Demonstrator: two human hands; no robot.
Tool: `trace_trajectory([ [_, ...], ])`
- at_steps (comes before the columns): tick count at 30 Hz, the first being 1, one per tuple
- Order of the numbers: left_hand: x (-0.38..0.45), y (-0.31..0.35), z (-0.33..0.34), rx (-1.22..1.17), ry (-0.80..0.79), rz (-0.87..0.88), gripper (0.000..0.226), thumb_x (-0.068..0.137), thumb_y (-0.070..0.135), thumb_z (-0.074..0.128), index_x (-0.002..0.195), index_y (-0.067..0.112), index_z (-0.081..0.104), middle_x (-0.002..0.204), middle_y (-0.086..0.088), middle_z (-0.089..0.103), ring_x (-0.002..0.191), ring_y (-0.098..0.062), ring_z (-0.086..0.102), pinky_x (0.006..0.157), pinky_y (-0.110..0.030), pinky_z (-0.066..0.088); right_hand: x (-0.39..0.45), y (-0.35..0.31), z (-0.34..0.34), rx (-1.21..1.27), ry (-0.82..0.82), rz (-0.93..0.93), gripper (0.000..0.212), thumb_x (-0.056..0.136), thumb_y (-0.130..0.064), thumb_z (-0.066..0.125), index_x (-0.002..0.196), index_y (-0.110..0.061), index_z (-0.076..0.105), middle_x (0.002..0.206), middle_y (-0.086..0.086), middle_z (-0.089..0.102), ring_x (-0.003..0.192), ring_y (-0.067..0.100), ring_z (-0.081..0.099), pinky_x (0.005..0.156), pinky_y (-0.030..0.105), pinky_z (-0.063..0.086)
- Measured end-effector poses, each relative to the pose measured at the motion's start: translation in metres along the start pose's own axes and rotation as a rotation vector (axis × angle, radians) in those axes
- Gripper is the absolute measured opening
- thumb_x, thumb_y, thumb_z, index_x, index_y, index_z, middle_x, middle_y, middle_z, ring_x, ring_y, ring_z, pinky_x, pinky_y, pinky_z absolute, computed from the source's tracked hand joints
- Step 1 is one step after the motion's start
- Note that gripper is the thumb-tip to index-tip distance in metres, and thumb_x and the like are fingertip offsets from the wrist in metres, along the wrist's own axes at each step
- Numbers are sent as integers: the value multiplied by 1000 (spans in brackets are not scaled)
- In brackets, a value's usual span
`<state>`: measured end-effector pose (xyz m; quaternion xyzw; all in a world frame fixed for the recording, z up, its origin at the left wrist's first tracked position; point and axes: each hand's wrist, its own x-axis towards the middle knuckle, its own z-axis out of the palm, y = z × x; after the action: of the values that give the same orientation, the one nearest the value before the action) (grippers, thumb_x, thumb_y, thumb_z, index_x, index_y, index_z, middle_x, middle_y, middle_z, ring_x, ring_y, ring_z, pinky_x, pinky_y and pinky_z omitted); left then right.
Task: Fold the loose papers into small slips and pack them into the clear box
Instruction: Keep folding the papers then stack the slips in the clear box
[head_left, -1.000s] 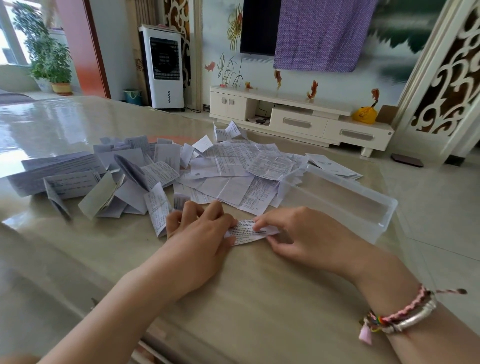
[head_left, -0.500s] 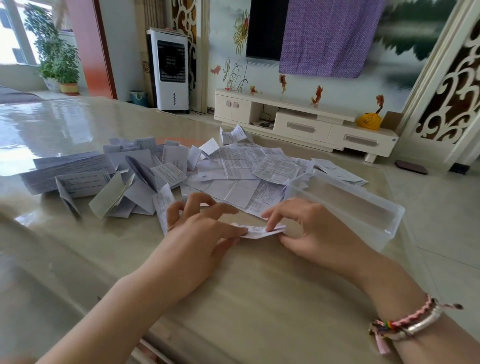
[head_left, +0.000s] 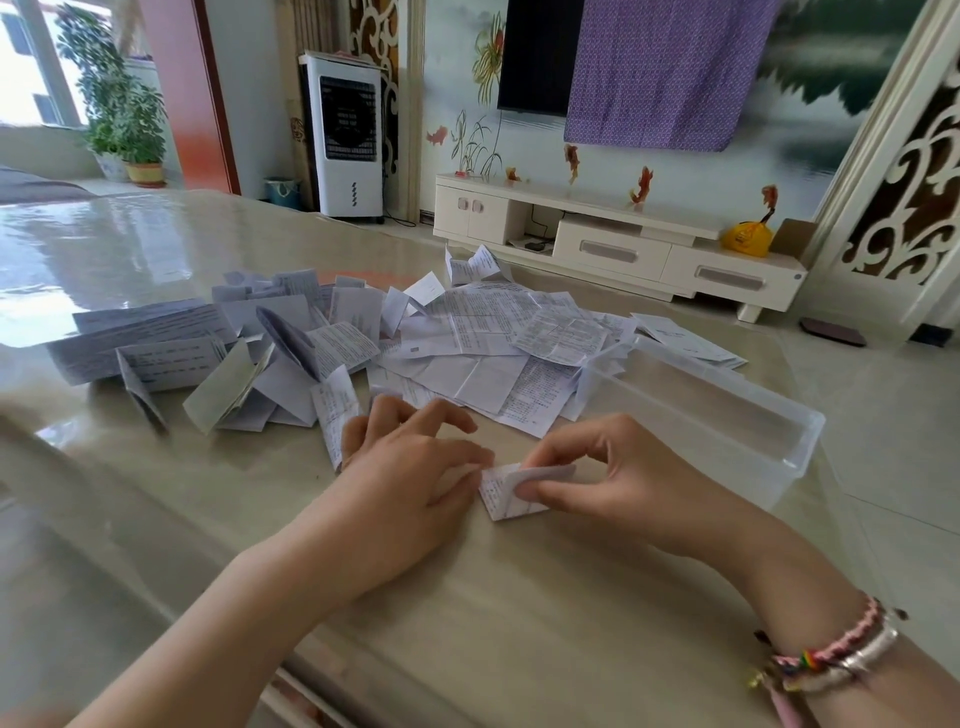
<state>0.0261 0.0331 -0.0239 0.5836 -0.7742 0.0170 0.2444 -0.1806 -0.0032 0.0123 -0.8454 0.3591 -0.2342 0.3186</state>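
Observation:
A small printed paper slip (head_left: 511, 491), partly folded over, lies on the glossy beige table (head_left: 519, 623) between my hands. My right hand (head_left: 618, 478) pinches its right half with thumb and fingers. My left hand (head_left: 410, 478) rests beside its left edge, fingers loosely curled, fingertips touching the slip. A heap of loose printed papers (head_left: 467, 348) spreads across the table beyond my hands. The clear plastic box (head_left: 727, 415) stands to the right of the heap, open, and looks to hold nothing.
Several folded, tent-like papers (head_left: 228, 389) stand at the left of the heap. The table's right edge runs just past the box. A white TV cabinet (head_left: 623, 244) and a white air cooler (head_left: 348, 135) stand on the floor behind.
The long flat slip has been folded over into a shorter, thicker piece. My right hand moved from pressing its end to pinching the folded half. My left hand shifted slightly off the slip.

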Motion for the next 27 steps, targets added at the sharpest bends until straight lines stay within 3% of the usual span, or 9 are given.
trace_trajectory([
  [3,1,1,-3,-26,76,-91,15,89,50,55,100,46,64,113,27,44,101,-2,17,82,-22,8,7,7,4,23,-13,61,9,86,-33,70,82,-25,71,76,0,67,69,10,57,67,32,45],
  [7,-1,4,-5,-63,67,-155,5,86,45,61,89,43,64,106,24,47,98,-1,15,82,-22,9,13,12,11,-16,-11,99,12,87,-33,69,97,-27,64,77,-17,60,61,-5,49,60,11,37],
  [10,0,6,-2,-63,85,-174,6,87,41,60,91,41,65,104,23,48,99,-2,16,81,-22,8,16,15,17,-150,18,65,21,86,-33,69,104,-31,57,90,-15,54,75,-8,48,67,10,37],
  [15,-1,7,0,-38,140,-157,8,87,44,60,93,39,64,101,21,50,107,-7,23,81,-24,9,18,19,20,-228,4,-19,13,87,-36,66,96,-36,57,92,-16,48,86,-7,44,71,10,34],
  [18,-3,9,4,-11,186,-118,12,85,49,60,84,38,63,93,21,52,101,-11,30,80,-25,12,19,21,20,-226,12,-43,14,88,-36,66,99,-32,60,97,-14,50,92,-3,44,74,9,32],
  [21,-6,14,9,95,193,-96,21,81,51,47,77,34,60,86,19,53,94,-15,35,78,-29,18,18,22,22,-245,24,-66,16,89,-38,65,101,-29,60,98,-18,50,96,-4,42,79,8,31],
  [27,-12,21,12,210,192,-59,19,77,42,41,74,30,55,82,13,53,89,-20,40,75,-35,22,9,15,27,-480,88,-108,48,83,-57,40,120,-29,45,117,-15,41,107,5,34,96,25,33],
])
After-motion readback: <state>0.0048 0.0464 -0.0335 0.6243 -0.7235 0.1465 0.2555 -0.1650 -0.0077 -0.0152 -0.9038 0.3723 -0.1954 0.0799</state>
